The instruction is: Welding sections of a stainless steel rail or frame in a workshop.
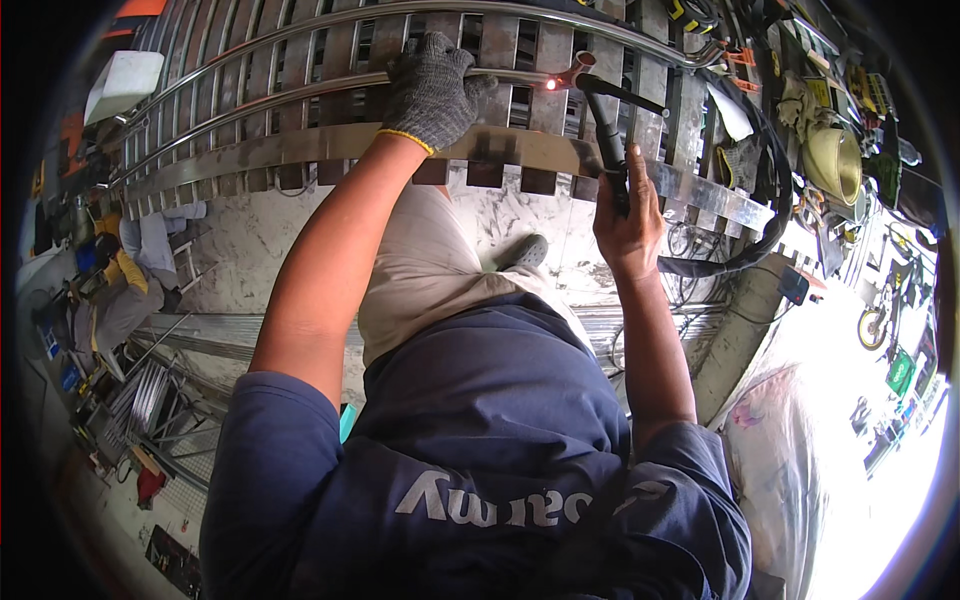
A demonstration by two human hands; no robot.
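Observation:
My left hand (432,98), in a grey knit glove with a yellow cuff, is closed over a shiny metal tube (335,88) on the slatted bench. In my bare right hand (632,228) is a black welding torch (606,128), held by its handle with a finger stretched along it. The torch head is at the tube's right end, where a small spot (551,85) glows bright orange-white. A pinkish ring-shaped piece (584,61) shows beside the torch head. The left fingertips are partly hidden by the glove's back.
The bench (520,150) has metal slats with gaps. A longer tube (400,10) runs along its far side. A black cable (745,262) curves at the right, near a yellowish round container (832,165). A white block (124,86) stands far left. Another person (125,285) is at the left.

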